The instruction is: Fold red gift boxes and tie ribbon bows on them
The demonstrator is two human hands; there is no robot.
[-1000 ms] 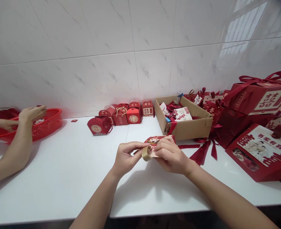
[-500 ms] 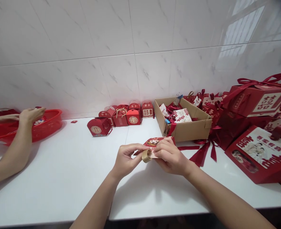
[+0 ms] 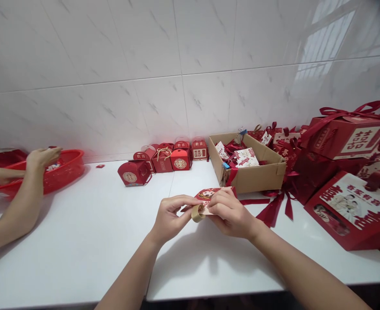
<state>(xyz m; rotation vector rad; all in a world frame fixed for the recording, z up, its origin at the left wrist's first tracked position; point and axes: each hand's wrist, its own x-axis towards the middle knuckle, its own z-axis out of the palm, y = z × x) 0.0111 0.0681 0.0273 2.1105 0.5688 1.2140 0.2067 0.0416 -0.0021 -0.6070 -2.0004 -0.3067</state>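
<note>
My left hand [image 3: 169,215] and my right hand [image 3: 230,213] meet above the white counter [image 3: 89,241], both closed in pinches. Between them is a small flat red gift-box piece [image 3: 209,194] with a printed picture and a tan ribbon loop [image 3: 196,212]. The left fingers pinch the tan loop at its left edge. The right fingers grip the red piece from the right and cover much of it.
A cardboard box [image 3: 257,174] of red ribbons and cards stands just behind my hands. Several small red gift boxes [image 3: 164,159] line the tiled wall. Large red ribboned boxes [image 3: 348,172] crowd the right. At far left another person's hand [image 3: 43,157] reaches into a red basket [image 3: 63,168].
My hands have hardly moved and still pinch the same red piece and tan loop. The view has shifted slightly. The other person's hand stays at the red basket.
</note>
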